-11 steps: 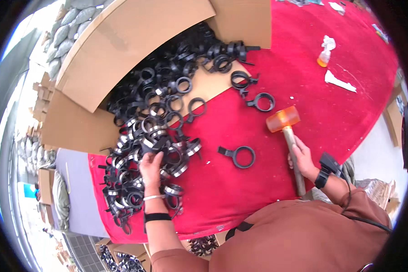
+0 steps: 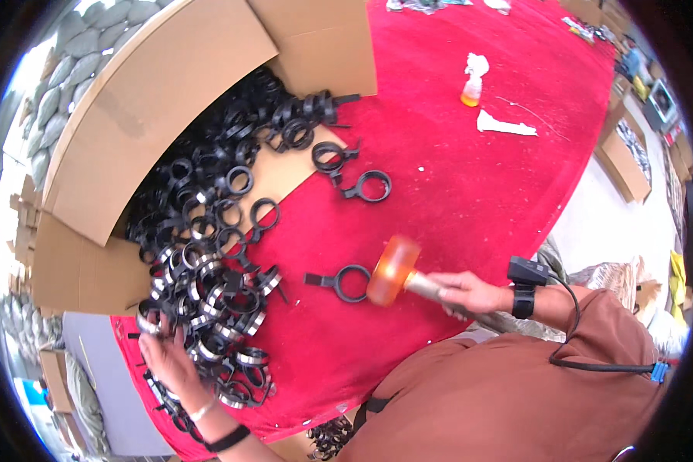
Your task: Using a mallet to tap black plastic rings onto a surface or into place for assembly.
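My right hand grips the handle of a mallet with an orange translucent head. The head hangs just right of a single black ring clamp lying on the red cloth. My left hand reaches into the lower edge of a big heap of black ring clamps, some with shiny metal bands. Its fingers are among the clamps; whether it holds one is hidden. A black band with a small device sits on my right wrist.
A tipped cardboard box spills the clamps onto the cloth. Two loose clamps lie further out. A small orange bottle and a white scrap sit at the far right. More boxes stand at the right edge.
The mallet has swung down and left, its head now beside the lone clamp. My left hand has slid lower and left along the heap's edge.
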A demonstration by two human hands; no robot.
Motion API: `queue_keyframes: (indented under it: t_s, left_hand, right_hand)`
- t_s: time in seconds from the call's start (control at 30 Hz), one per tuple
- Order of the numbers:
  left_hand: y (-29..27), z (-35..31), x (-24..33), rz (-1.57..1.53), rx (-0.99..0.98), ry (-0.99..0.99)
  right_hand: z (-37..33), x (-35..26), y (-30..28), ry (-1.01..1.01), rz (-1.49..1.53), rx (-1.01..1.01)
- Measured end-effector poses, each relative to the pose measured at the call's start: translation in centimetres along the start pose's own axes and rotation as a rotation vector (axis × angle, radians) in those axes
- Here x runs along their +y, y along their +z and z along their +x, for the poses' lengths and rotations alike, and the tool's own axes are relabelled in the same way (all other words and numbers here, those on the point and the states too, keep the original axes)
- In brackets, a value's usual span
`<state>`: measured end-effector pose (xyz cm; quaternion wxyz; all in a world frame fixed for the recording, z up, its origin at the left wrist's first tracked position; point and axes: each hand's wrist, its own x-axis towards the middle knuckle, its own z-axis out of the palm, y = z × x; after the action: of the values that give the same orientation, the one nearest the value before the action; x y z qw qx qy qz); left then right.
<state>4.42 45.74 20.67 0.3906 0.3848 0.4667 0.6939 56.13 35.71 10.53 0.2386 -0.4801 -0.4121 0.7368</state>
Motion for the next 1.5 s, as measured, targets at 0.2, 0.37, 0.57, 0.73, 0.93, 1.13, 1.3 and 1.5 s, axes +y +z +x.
queue_keyframes:
  t_s: [0.2, 0.37, 0.57, 0.73, 0.93, 1.13, 1.3, 1.5]
  left_hand:
    - [0.4, -8.2, -0.5, -0.474, -0.499, -0.178]
    - [3.5, -17.0, -5.4, -0.467, 0.042, -0.393]
    - [4.0, -22.5, -10.3, -0.600, 0.079, -0.770]
    - [4.5, -23.6, -10.6, -0.603, 0.090, -0.837]
    - [4.3, -25.2, -11.9, -0.564, 0.097, -0.923]
    - [5.7, -25.6, -11.0, -0.616, 0.186, -0.960]
    - [3.2, -25.3, -11.8, -0.649, 0.137, -0.883]
    - [1.0, -26.4, -9.9, -0.406, 0.226, -0.736]
  right_hand:
    - [1.5, 0.1, 2.0, 0.102, -0.195, -0.236]
    - [6.2, -2.4, 3.8, 0.046, -0.074, -0.080]
    - [12.6, -2.7, 2.3, -0.137, 0.144, 0.190]
    - [15.1, -6.3, 2.5, -0.358, 0.049, 0.299]
    - [24.2, -13.6, 5.5, -0.264, 0.140, 0.405]
    - [26.1, -14.3, 9.1, -0.157, -0.163, 0.082]
    - [21.0, -13.4, 10.3, -0.496, -0.333, 0.307]
    - [11.3, -10.7, 7.5, -0.513, -0.377, 0.171]
